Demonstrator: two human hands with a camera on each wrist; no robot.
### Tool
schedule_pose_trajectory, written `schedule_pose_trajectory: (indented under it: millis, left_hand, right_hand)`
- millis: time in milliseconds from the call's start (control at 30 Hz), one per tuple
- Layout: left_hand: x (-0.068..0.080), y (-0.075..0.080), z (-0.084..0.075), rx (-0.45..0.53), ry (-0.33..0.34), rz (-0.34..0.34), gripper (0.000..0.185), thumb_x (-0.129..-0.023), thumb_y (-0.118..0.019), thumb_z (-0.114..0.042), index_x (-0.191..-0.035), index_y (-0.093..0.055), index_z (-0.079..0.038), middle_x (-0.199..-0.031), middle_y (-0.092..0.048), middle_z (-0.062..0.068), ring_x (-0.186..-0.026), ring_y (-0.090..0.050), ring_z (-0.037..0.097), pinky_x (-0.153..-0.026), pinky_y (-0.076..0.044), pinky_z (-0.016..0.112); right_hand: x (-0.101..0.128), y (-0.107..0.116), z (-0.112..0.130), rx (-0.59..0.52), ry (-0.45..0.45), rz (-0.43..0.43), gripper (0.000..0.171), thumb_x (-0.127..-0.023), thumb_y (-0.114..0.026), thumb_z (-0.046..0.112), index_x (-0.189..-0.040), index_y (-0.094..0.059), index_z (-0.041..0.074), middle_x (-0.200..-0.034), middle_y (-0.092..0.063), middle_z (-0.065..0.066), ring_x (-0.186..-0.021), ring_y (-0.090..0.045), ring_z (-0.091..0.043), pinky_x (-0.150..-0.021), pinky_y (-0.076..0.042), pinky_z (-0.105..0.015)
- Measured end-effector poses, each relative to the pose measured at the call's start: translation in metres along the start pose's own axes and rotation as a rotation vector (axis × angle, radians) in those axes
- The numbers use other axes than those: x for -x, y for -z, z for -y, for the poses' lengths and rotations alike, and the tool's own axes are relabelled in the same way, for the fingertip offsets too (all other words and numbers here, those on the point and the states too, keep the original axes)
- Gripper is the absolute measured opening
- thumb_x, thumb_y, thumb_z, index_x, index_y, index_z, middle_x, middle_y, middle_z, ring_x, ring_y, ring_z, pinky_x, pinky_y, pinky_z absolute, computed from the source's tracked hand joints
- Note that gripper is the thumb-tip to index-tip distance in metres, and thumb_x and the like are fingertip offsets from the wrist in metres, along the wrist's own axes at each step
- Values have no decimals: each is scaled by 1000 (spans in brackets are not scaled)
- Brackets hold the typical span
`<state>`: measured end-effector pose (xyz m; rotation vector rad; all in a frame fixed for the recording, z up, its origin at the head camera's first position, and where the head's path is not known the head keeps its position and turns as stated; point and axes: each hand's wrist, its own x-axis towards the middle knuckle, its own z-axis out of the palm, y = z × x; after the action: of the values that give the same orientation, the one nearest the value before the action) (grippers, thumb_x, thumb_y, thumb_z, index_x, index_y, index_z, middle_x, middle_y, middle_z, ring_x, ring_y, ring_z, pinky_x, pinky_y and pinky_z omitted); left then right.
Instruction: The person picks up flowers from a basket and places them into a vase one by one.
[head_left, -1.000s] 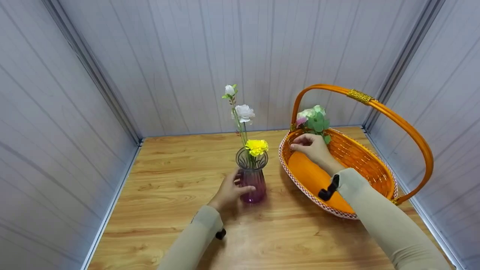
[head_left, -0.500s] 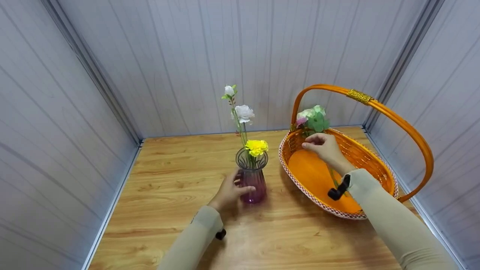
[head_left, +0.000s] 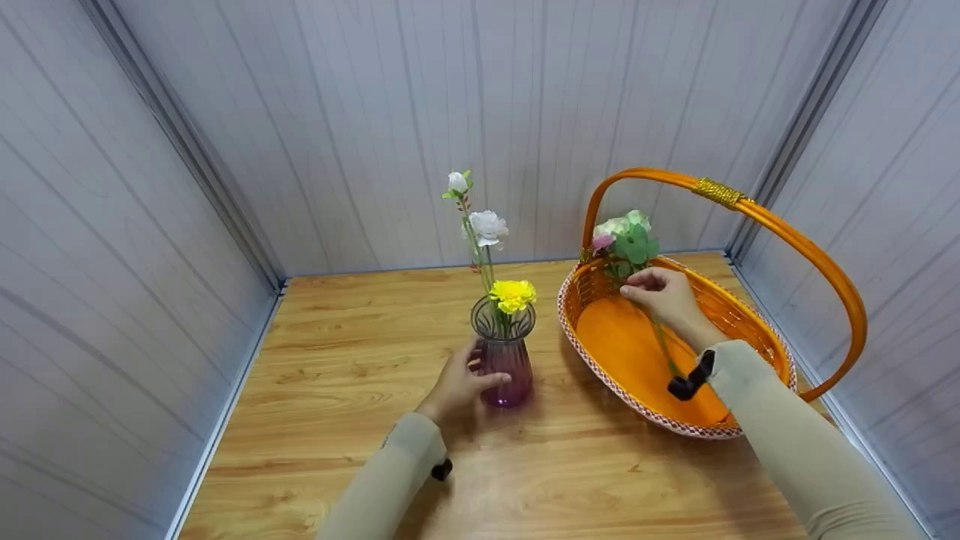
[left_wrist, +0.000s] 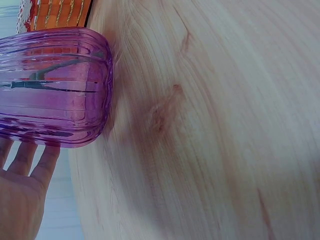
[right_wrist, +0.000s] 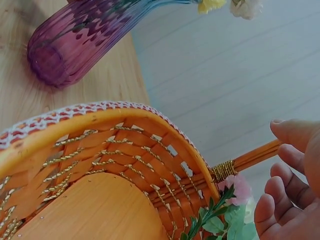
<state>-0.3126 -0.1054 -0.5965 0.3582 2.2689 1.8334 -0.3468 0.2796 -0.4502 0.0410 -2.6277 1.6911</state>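
Note:
On the wooden table stands a ribbed glass vase [head_left: 507, 371], purple at its base. A yellow flower [head_left: 513, 296], a white flower [head_left: 487, 227] and a white bud [head_left: 457, 181] rise from it. My left hand [head_left: 461, 384] holds the vase from the left, thumb across the front; the left wrist view shows its fingers [left_wrist: 45, 165] against the glass. In the orange basket [head_left: 611, 337], leafy flowers [head_left: 634, 244] in pale green and pink lean at the far end, a stem [head_left: 666, 352] running down. My right hand [head_left: 664, 296] hovers over that stem, fingers loosely curled, nothing visibly held.
The tall basket handle [head_left: 806, 240] arches above and to the right of my right forearm. Pale panel walls [head_left: 360, 135] enclose the table [head_left: 360, 360] at the back and sides. A red-and-white trim [head_left: 637, 405] edges the basket's rim.
My right hand has shifted right inside the basket, from left of the leafy flowers to over their stem, exposing more of the stem. My left hand and the vase have stayed in place.

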Motion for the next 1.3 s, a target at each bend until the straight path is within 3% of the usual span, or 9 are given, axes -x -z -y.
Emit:
schedule_pose_trajectory:
  millis: [133,367,500,867,1100,1300]
  left_hand:
    - [0,0,0,9,-10,0,91,-89,-93,-31,-165,-44,-17,-156,-57,16,-145,-56,40,-118,-55,53]
    - [-1,-1,1,17,-21,-5,84,-89,-92,-27,-160,-49,-17,-152,-60,13,-143,-57,38,-118,-54,52]
    - [-2,-1,2,4,-23,-5,86,-88,-92,-28,-161,-48,-16,-152,-60,15,-143,-57,39,-120,-53,52]
    - [-1,-1,0,-14,-8,2,89,-88,-92,-35,-162,-47,-17,-154,-58,17,-144,-57,41,-121,-50,57]
    - [-1,-1,-1,18,-27,-9,87,-89,-92,-26,-163,-46,-17,-152,-59,16,-143,-56,39,-120,-51,55]
    - [0,-1,-1,6,-8,2,86,-89,-92,-30,-162,-47,-20,-155,-57,16,-145,-55,40,-122,-50,57]
  right_hand:
    - [5,4,2,-16,0,1,36,-101,-78,11,-123,-68,-15,-90,-67,7,-81,-60,-4,-72,-53,-17]
    - [-11,12,-37,15,-14,2,34,-103,-78,19,-125,-71,-5,-95,-68,12,-85,-60,-1,-74,-53,-16]
    - [-13,19,-48,18,-43,39,38,-105,-75,20,-133,-68,-3,-104,-69,11,-91,-61,-1,-76,-56,-17]
    - [-1,33,-42,8,-122,114,55,-105,-72,14,-150,-52,-12,-118,-68,-7,-93,-63,0,-79,-60,-16]
    - [-25,39,-91,60,-118,105,66,-106,-73,24,-158,-46,-7,-137,-61,-19,-101,-61,-2,-83,-60,-17]
    - [-29,42,-102,87,-129,109,70,-106,-74,25,-159,-43,-7,-146,-56,-28,-112,-62,-15,-85,-61,-18]
